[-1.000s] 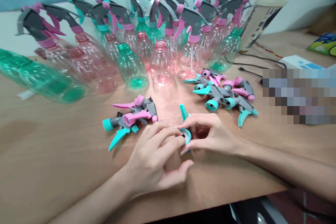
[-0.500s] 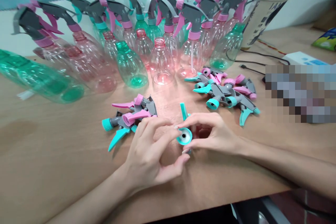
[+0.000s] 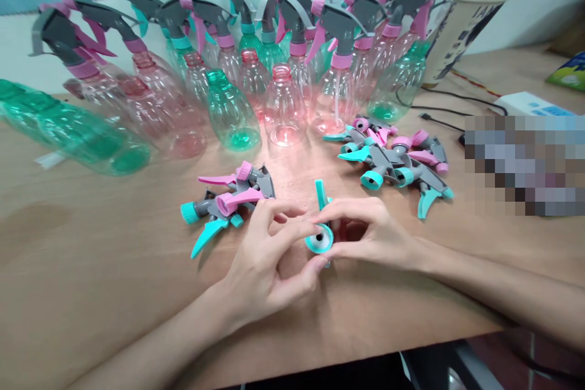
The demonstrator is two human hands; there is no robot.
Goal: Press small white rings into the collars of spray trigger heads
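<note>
Near the front of the table, my right hand [image 3: 372, 231] is closed around a teal-and-grey trigger spray head [image 3: 319, 240]. Its round teal collar faces me, showing a white inside with a dark hole, and the teal trigger points away. My left hand [image 3: 269, 256] curves in from the left, with index finger and thumb pinching the collar's rim. Beyond my left hand lies a small pile of pink and teal spray heads [image 3: 228, 201]. A larger pile of spray heads [image 3: 388, 155] lies beyond my right hand.
Behind stand several clear bottles, among them an open pink bottle [image 3: 284, 113], an open green bottle [image 3: 233, 113] and a capped pink bottle [image 3: 336, 94]. Green bottles [image 3: 77, 131] lie on the left. A cream tumbler [image 3: 475, 18] and black cables [image 3: 439, 111] are at the right.
My left thumb and fingers have closed in on the collar of the spray head. The view has shifted slightly, and my right hand keeps its hold.
</note>
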